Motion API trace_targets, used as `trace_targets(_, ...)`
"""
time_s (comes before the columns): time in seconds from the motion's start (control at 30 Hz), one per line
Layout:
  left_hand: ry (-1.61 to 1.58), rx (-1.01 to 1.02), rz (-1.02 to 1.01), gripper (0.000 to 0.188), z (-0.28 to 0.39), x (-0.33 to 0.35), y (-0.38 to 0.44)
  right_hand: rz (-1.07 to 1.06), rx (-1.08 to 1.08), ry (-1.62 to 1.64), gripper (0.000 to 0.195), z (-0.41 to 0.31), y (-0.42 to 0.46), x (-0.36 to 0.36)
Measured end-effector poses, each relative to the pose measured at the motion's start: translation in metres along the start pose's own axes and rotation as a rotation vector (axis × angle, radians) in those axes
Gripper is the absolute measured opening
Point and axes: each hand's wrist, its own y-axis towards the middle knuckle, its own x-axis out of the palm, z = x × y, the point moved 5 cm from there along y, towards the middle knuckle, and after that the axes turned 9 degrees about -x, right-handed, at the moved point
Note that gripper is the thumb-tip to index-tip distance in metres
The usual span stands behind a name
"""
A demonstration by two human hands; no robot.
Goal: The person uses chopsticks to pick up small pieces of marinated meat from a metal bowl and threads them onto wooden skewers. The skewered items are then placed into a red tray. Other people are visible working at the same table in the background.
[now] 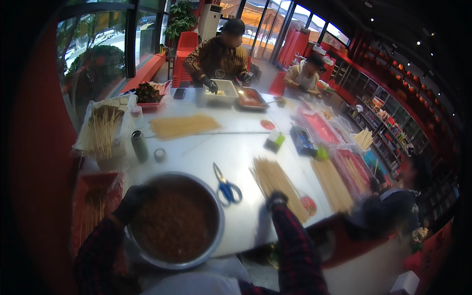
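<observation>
A large metal bowl [222, 217] of reddish-brown marinated food, perhaps meat pieces [177, 221], stands at the table's near edge. My left hand [134, 202], in a black glove, is over the bowl's left rim; its fingers blur against the dark contents. Black-gloved too, my right hand [276, 200] is at the left side of a spread pile of thin wooden skewers [274, 177]. Its fingers look curled, and whether a skewer is in them is hidden. Between bowl and pile lie blue-handled scissors [226, 188], blades pointing away.
A red tray [99, 180] with skewers sits left of the bowl. Beyond stand a green flask [139, 146] and a tape roll [159, 155]. More skewers [184, 125] lie farther back. Glove boxes [303, 140] and lined trays [320, 127] line the right. Several people work around the table.
</observation>
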Motion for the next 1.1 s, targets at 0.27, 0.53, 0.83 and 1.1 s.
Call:
trace_targets(0.27,0.122,0.03,0.007,0.027,0.017,0.0,-0.011,0.105,-0.089,0.271,0.031,0.007,0.018,0.013)
trace_targets(0.53,-0.13,0.105,-0.113,0.031,-0.004,0.015,0.014,0.124,-0.493,1.118,0.036,0.006,-0.051,0.004)
trace_targets(0.83,-0.248,0.403,-0.285,0.063,0.079,0.051,0.025,-0.76,-0.662,1.35,0.03,-0.12,-0.233,-0.074)
trace_targets(1.1,-0.631,0.209,-0.023,0.039,0.042,0.019,0.021,-0.746,-0.613,1.577,0.027,-0.163,-0.248,-0.057)
